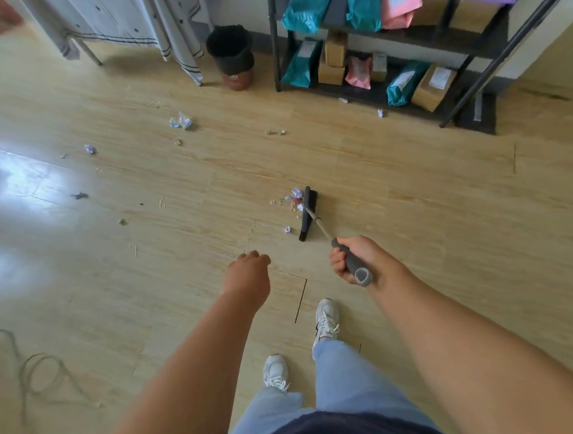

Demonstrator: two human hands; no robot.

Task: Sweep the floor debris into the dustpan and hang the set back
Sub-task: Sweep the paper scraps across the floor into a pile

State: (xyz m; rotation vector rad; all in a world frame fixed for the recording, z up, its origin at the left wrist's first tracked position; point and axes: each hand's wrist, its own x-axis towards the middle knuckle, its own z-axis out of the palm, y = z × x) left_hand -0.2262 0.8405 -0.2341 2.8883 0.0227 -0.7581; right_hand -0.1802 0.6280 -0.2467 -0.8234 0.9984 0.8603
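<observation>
My right hand (353,259) grips the grey handle of a broom (315,218). Its black head lies on the wooden floor ahead of me, with a small pile of crumpled paper and scraps (292,198) touching its left side. More debris lies scattered to the left: a crumpled wrapper (180,121), a small paper ball (89,149), a dark scrap (79,195) and several small bits. My left hand (248,273) hangs in front of me with its fingers curled under and holds nothing. No dustpan is in view.
A black bin (232,55) stands at the back beside a black metal shelf (274,41) with parcels and bags. A striped cloth (176,33) hangs at the back left. A loose cord (37,372) lies on the floor at the left. My feet are below the hands.
</observation>
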